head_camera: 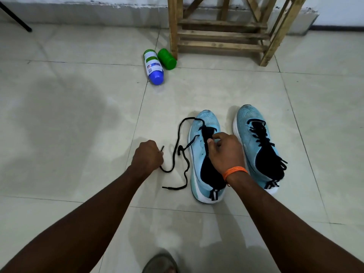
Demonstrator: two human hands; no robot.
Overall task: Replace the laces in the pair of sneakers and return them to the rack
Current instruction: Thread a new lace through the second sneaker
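Two light blue sneakers stand side by side on the tiled floor, toes pointing away from me. The left sneaker point(199, 154) has most eyelets bare. A black lace point(178, 146) runs from near its toe and loops loosely on the floor to its left. My left hand point(147, 156) grips one end of that lace, whose tip sticks out above my fist. My right hand point(224, 152) sits over the left sneaker's tongue, thumb and fingers pinching at the eyelet area. The right sneaker point(256, 146) is fully laced in black.
A wooden rack point(222, 34) stands against the wall at the back. A blue and white bottle point(153, 66) and a green container point(167, 59) lie on the floor by the rack's left leg. A black stand leg point(17, 20) crosses the top left corner. My foot point(160, 263) shows at the bottom edge.
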